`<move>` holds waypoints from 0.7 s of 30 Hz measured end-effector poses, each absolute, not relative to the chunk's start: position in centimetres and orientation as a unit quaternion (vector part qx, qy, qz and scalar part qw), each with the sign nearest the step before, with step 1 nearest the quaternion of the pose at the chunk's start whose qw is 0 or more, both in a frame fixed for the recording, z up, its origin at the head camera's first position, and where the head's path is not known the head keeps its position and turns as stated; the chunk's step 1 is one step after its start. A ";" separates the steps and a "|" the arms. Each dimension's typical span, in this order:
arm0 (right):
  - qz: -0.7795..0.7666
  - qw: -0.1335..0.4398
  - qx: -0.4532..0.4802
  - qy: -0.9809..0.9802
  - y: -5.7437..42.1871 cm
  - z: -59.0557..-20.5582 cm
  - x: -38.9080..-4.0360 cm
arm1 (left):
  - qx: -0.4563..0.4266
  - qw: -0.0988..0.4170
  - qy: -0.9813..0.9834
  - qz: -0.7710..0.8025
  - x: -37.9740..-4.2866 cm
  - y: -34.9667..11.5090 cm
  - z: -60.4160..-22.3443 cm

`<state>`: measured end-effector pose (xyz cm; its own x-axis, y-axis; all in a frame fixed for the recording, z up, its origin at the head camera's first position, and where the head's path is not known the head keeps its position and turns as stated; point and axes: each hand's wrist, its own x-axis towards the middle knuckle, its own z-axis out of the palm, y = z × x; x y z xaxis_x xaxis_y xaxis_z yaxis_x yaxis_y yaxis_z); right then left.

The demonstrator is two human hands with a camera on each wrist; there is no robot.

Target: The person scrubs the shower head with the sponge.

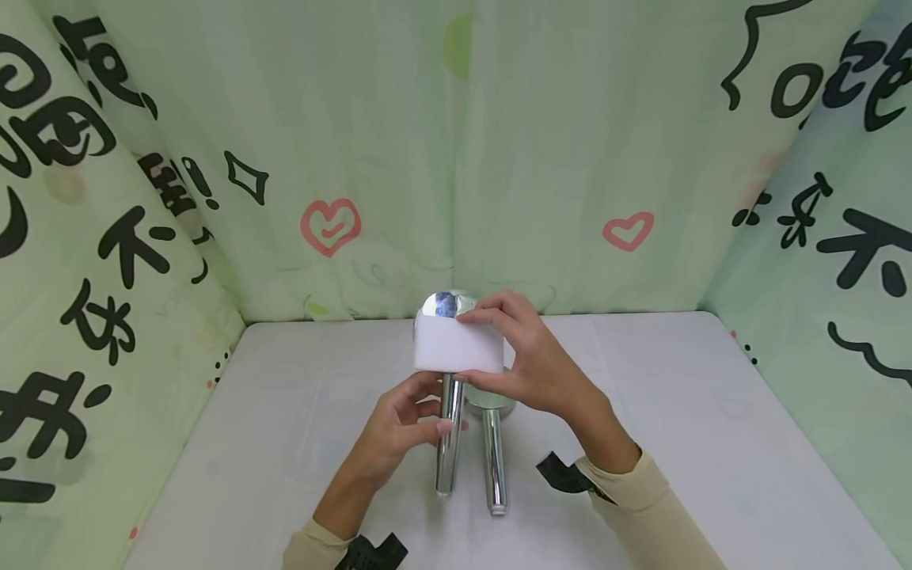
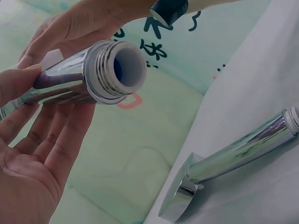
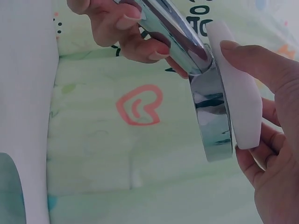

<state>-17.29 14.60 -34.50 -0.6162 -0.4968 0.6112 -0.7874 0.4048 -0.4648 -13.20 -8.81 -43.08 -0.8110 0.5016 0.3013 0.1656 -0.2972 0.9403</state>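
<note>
My left hand [image 1: 395, 419] holds a chrome hand shower head [image 1: 449, 443] by its handle, raised off the table with the head end away from me. Its open threaded end shows large in the left wrist view. My right hand [image 1: 534, 360] grips a smooth white block [image 1: 458, 344], which looks like a sponge, between thumb and fingers. In the right wrist view the block [image 3: 240, 98] lies flat along the face side of the round head [image 3: 212, 121]. That face is hidden behind it. A second chrome shower head [image 1: 494, 459] lies on the table just right of the held one.
The white table [image 1: 321, 443] reaches back to a pale green curtain [image 1: 399, 158] with black writing and red hearts. More curtain stands along the left and right sides. Black straps [image 1: 566, 473] sit at both cuffs.
</note>
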 end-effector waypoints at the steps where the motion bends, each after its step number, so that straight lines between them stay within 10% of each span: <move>1: 0.373 0.195 0.396 -0.816 14.6 -34.6 -17.2 | 0.281 0.109 0.586 0.753 -13.3 -8.8 -43.0; 21: 0.399 0.229 0.332 -0.824 15.8 -33.8 -18.6 | 0.281 0.097 0.581 0.758 -12.8 -8.6 -43.3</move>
